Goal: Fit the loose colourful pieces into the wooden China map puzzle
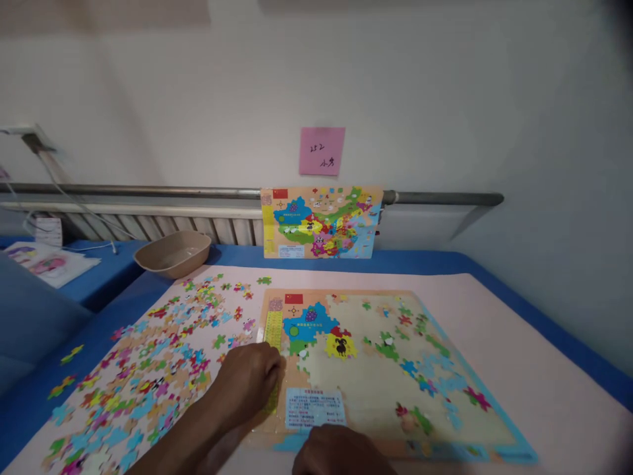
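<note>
1. Blue region (309, 326) and the pale text panel (316, 408) look settled at the left of your puzzle board (376, 396), which lies flat on the pink sheet (479, 316) in front of you. Much of its middle is bare.
2. Your left hand (247, 376) sits over the board's left border, fingers curled in. Fingertips are tucked away, so I can't tell if you're pinching a piece.
3. Your right hand (341, 452) is by the near edge, back of the hand up, fingers hidden. No clue if they're gripping anything, sorry.
4. Loose pieces (198, 366) are spread left of the board, with small clusters like the blue-and-cyan group (440, 369) on its right half. I'd build outward from the blue region and match colours first.
5. Check tab shapes against the printed map (316, 227) by the rail, then press straight down with 1 fingertip. Steady neighbours with your other hand, and keep that wrist light so the 2 hands don't drag the border.
</note>
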{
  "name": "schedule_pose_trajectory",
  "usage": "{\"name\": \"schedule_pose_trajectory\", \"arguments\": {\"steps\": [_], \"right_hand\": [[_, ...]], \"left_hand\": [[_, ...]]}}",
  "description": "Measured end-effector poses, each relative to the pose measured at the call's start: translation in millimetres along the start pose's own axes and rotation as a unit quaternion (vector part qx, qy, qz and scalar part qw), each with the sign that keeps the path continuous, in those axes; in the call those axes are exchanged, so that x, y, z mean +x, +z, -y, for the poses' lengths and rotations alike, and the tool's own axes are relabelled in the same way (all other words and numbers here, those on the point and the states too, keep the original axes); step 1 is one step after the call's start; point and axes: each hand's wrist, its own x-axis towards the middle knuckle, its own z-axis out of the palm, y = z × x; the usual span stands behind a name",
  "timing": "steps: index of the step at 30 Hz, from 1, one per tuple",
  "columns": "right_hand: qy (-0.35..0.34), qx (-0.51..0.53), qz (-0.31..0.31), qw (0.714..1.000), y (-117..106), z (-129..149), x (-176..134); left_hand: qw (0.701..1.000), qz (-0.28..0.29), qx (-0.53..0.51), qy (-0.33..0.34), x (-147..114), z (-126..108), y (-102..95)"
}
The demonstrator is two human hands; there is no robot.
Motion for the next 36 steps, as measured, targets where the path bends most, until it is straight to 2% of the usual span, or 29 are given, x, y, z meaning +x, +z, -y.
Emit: {"name": "schedule_pose_trajectory", "arguments": {"steps": [2, 4, 5, 7, 9, 11, 16, 25, 33, 36], "right_hand": [[-0.027, 0.053, -0.069, 0.996, -6, -3, -2], [-0.023, 0.184, -0.140, 0.973, -18, -4, -3], [-0.002, 0.264, -0.159, 0.951, -24, -3, -3], [0.068, 0.406, -0.198, 0.889, -34, 0, 2], [0.130, 0.485, -0.226, 0.835, -40, 4, 12], [0.169, 0.508, -0.230, 0.813, -43, 9, 25], [0.225, 0.501, -0.193, 0.813, -45, 12, 47], [0.246, 0.466, -0.131, 0.839, -44, 9, 52], [0.260, 0.471, -0.156, 0.828, -39, 6, 54], [0.230, 0.485, -0.176, 0.825, -32, 2, 52]], "left_hand": [[1.000, -0.008, 0.001, 0.016, 0, 0, -1.2], [0.999, -0.014, 0.004, 0.031, 0, 1, -3.3], [0.999, -0.018, 0.007, 0.035, 0, 1, -4.8], [0.999, -0.024, 0.015, 0.039, 2, 2, -8.0], [0.998, -0.026, 0.024, 0.043, 5, 2, -11.0], [0.998, -0.021, 0.030, 0.049, 9, 2, -12.6], [0.998, -0.009, 0.032, 0.052, 18, 3, -9.8], [0.996, -0.002, 0.009, 0.087, 30, 11, -6.8], [0.995, 0.000, -0.021, 0.098, 33, 12, 6.5], [0.994, 0.002, -0.009, 0.109, 32, 15, 10.2]]}}
